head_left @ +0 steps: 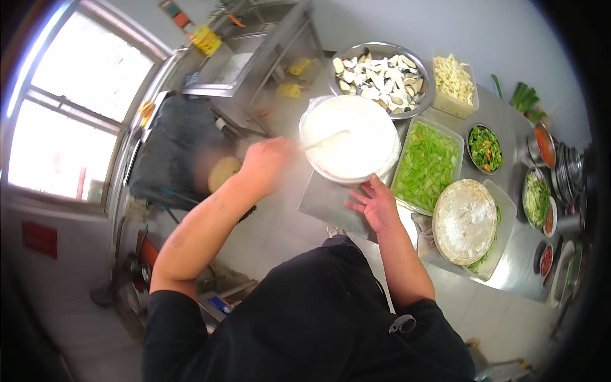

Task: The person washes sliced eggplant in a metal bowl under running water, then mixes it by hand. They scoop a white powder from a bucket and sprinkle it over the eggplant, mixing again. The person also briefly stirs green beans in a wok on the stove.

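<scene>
My left hand (269, 162), blurred by motion, grips a pale spoon-like tool (329, 139) whose far end reaches over white powder. That powder fills a round tub (351, 180) with a thin clear plastic liner showing at its edge. Against the tub's near right side is my right hand (379, 207), its fingers spread and one fingertip at the rim. Just behind the tub, a wide steel basin (430, 98) contains cut eggplant pieces (382, 79) with white powder on many of them.
On the steel table (513, 238), a clear container (460, 143) of sliced green vegetable adjoins the tub. Beyond stand a container (463, 111) of pale shreds and a bowl (485, 148) of greens. A round lid (465, 222) partly covers another container. A sink (229, 71) stands at upper left.
</scene>
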The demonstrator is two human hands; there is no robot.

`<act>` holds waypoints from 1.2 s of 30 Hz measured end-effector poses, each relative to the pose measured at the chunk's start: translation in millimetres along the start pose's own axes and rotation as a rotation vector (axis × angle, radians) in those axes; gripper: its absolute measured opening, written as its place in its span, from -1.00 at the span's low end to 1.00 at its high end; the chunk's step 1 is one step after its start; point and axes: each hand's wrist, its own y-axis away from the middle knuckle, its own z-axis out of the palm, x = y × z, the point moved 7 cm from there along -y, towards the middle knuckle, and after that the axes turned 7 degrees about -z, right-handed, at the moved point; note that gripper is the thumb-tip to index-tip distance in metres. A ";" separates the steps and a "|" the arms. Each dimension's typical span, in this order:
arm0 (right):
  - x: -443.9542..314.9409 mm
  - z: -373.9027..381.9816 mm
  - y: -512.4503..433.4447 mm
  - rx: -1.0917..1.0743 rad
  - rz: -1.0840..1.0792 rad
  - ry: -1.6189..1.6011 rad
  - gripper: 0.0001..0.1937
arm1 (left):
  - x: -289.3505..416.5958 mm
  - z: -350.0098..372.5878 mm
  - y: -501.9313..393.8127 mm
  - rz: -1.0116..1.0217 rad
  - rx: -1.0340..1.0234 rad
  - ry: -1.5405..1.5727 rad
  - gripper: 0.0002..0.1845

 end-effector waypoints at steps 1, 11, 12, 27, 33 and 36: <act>0.8 4.4 -2.2 0.026 -0.021 0.016 -0.41 | -7.8 15.6 -23.3 0.050 -0.079 -0.020 -0.91; 17.3 51.4 -3.3 0.499 -0.428 0.080 -0.62 | -26.2 137.1 -111.4 0.443 -0.691 -0.165 -0.81; 30.7 58.5 3.8 0.615 -0.416 0.142 -0.64 | -35.5 138.8 -109.3 0.409 -0.710 -0.077 -0.77; 101.4 144.7 17.1 0.884 -0.901 0.079 -0.45 | -76.6 185.7 -61.1 0.425 -0.874 0.933 -0.80; 96.7 119.8 12.5 0.968 -0.873 0.011 -0.64 | -76.8 177.3 -90.3 0.242 -1.035 1.212 -0.85; 95.4 108.5 4.8 0.987 -0.828 -0.060 -0.72 | -88.6 170.3 -102.8 -0.063 -1.183 1.307 -0.84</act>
